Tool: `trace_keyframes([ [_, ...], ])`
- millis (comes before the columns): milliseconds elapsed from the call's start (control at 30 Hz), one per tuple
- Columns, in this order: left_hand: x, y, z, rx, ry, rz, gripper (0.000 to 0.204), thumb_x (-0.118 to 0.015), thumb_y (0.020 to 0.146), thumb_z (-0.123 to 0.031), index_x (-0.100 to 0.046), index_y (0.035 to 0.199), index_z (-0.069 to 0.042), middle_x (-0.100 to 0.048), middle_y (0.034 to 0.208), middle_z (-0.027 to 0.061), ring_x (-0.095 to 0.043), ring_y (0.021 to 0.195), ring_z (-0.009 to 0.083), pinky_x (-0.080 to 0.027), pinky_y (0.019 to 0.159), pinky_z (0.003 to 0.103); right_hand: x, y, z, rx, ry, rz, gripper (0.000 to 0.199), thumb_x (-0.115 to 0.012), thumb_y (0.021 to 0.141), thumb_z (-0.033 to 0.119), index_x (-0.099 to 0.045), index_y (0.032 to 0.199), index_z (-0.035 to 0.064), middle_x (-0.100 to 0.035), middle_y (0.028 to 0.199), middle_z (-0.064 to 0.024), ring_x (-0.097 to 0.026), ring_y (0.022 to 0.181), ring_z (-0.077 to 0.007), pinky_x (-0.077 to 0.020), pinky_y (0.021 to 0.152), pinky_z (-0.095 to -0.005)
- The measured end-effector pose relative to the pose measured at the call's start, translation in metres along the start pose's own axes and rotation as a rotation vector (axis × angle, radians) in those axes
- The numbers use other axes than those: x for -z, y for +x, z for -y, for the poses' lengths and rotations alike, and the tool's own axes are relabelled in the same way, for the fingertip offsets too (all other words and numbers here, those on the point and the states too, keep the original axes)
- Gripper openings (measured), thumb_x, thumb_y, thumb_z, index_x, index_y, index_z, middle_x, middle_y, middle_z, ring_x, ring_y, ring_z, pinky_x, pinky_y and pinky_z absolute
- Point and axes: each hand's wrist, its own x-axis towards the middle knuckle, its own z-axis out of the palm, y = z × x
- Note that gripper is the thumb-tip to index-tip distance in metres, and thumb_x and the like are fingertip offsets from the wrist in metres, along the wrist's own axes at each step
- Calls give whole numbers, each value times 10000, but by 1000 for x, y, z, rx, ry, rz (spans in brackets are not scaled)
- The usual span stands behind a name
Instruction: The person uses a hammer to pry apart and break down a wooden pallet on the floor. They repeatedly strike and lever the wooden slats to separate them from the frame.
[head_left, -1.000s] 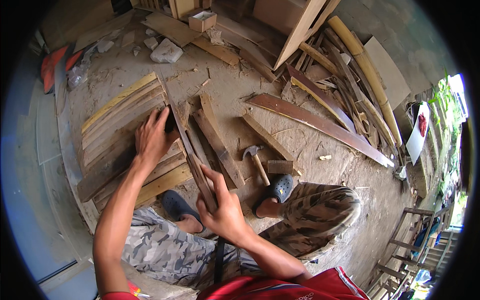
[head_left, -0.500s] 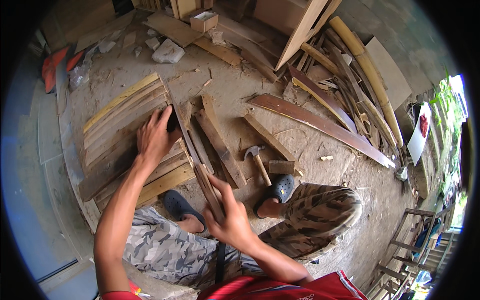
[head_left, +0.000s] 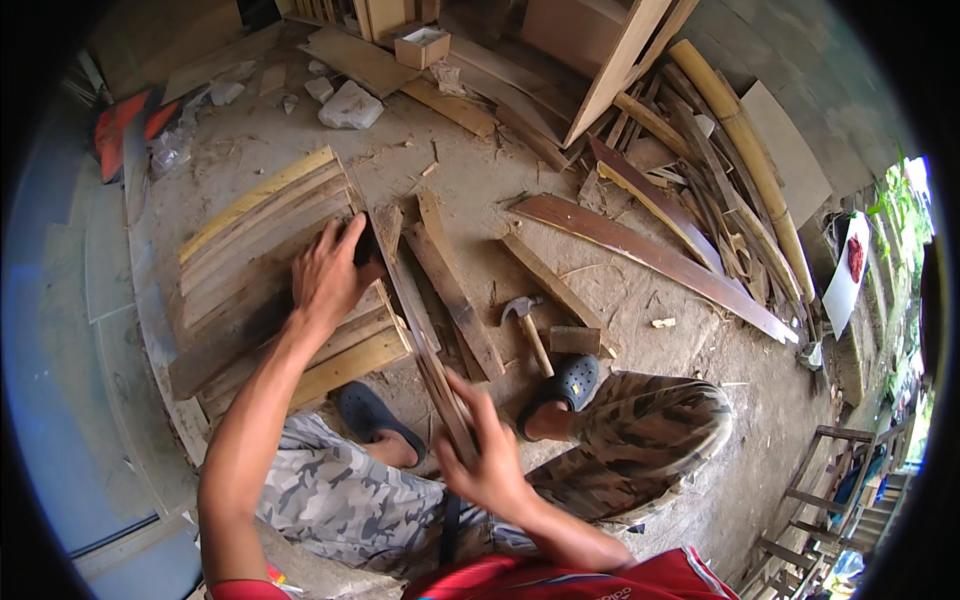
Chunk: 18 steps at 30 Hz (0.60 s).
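Note:
A stack of wooden slats lies side by side on the floor at the left. My left hand is over its right edge, fingers curled around a dark patch or object between index finger and thumb that I cannot make out. A long narrow piece, wooden at the near end and thin and dark toward the far end, runs along this edge. My right hand is closed around its near end. A claw hammer lies right of it, beside a small wood block.
Loose boards lie between the slats and the hammer. A long brown plank and a scrap pile with a bamboo pole are at the right. Farther off sit a pale stone lump and a small open box.
The whole view has shifted slightly. My right hand has drawn a little nearer to me with the long narrow piece. My left hand stays at the edge of the slats.

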Motion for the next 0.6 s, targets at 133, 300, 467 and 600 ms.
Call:
trace_keyframes([
  [133, -7, 3, 1, -114, 110, -147, 580, -755, 812, -221, -534, 1332, -90, -613, 1149, 161, -654, 960, 401, -541, 790, 493, 16, -49, -3, 69, -37, -31, 636, -607, 847, -13, -397, 1446, 39, -693, 863, -147, -690, 703, -202, -527, 682, -326],
  [300, -16, 0, 14, -88, 78, -140, 612, -753, 822, -257, -525, 1365, -89, -598, 1231, 207, -629, 1040, 421, -514, 861, 509, -9, 47, 0, 25, -31, -1, 632, -604, 852, 1, -395, 1444, 65, -663, 769, -153, -666, 659, -228, -510, 643, -339],
  [467, 3, 3, -2, 37, -32, 75, 650, -720, 864, -373, -500, 1430, -140, -530, 1392, 265, -577, 1198, 441, -462, 977, 546, 4, 1, -8, 78, -15, -27, 627, -607, 853, -11, -395, 1442, 32, -700, 856, -136, -668, 707, -180, -522, 683, -321],
  [600, -6, 2, 3, 70, 28, 49, 662, -706, 875, -370, -478, 1458, -155, -524, 1396, 269, -571, 1203, 446, -426, 1021, 563, 17, -31, -1, 57, -70, -2, 639, -606, 842, -23, -392, 1443, 11, -713, 911, -127, -677, 751, -168, -525, 726, -315],
])
